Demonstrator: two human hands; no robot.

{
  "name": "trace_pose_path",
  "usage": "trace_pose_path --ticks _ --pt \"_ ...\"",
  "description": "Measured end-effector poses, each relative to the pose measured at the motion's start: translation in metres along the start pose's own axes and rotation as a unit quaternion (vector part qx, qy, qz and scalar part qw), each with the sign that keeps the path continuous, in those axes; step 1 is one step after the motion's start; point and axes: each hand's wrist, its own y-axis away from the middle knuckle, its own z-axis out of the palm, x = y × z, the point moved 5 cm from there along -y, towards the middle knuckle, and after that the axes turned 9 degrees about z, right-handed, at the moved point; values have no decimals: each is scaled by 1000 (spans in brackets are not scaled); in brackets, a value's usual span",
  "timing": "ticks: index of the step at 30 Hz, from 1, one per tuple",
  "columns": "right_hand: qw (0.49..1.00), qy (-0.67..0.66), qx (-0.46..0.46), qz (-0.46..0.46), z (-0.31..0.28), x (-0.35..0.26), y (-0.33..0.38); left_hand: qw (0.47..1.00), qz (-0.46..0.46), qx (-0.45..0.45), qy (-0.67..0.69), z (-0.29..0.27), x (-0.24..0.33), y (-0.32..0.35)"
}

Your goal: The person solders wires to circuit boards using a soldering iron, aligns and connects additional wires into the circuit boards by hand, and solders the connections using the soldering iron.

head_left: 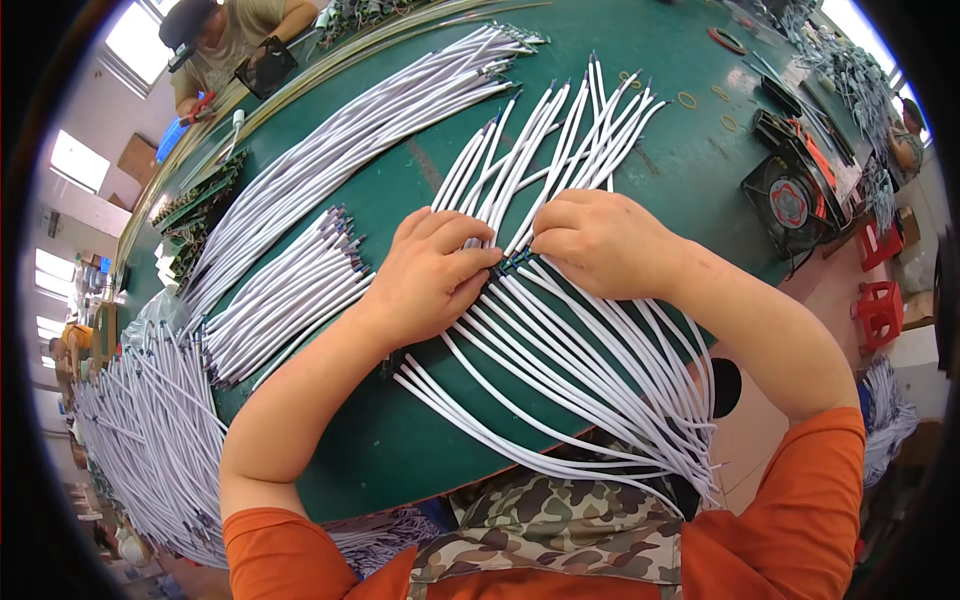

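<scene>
My left hand [430,268] is closed, thumb and fingers pinched together at the dark, blue-green ends [516,263] of several white cables. Right beside it my right hand [606,238] is also closed, its fingertips pinching at a white cable by the same row of ends. What exactly lies between the fingertips is partly hidden. From this row, white cables [590,370] fan out over the near table edge towards my lap. Beyond my hands, more white cables [565,130] lie spread out with thin dark tips pointing away.
The green table [370,465] holds a long white cable bundle [330,150], a shorter bundle [285,295] and a big cable heap [150,430] at left. Circuit boards [200,215] lie farther left. A black fan [785,195] stands at right, near rubber bands [687,100]. A co-worker [240,45] sits opposite.
</scene>
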Motion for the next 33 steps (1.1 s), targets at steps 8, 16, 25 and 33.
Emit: trace_pose_path --ticks 8,16,25,33 --pt "999 26 10 15 3 7 -3 990 12 -78 -113 -3 13 0" --pt "998 16 54 -1 8 6 -7 982 39 -119 -138 -10 17 -6" --pt "997 -16 80 -8 5 -10 3 980 17 -140 -144 -17 23 -5" --pt "995 22 79 51 18 -25 7 995 -71 -62 40 -8 1 -21"
